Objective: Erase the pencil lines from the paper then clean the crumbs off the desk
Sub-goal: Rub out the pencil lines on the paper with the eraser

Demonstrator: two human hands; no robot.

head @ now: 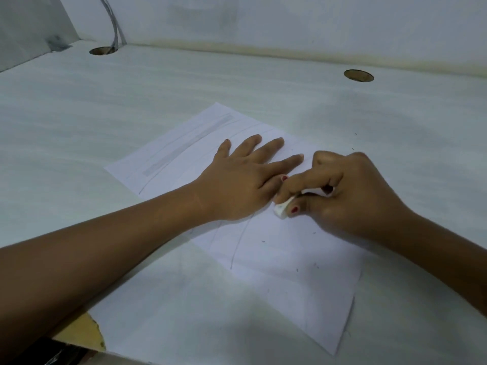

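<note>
A white sheet of paper [276, 272] lies on the pale desk [105, 114], turned at an angle. Faint curved pencil lines [238, 246] run across it, and a grey shaded band [184, 143] sits near its far left edge. My left hand [242, 177] lies flat on the paper with fingers spread, pressing it down. My right hand [342, 196] grips a small white eraser [283, 208], whose tip touches the paper just right of my left thumb. Small dark crumbs [315, 266] dot the paper.
Two round cable holes are cut in the desk, one at the back left [102, 50] with grey cables [113, 25] going into it, one at the back right [358, 75]. A chipped patch of the desk's front edge [84, 333] shows bare wood. A few crumbs [354, 140] lie beyond the paper.
</note>
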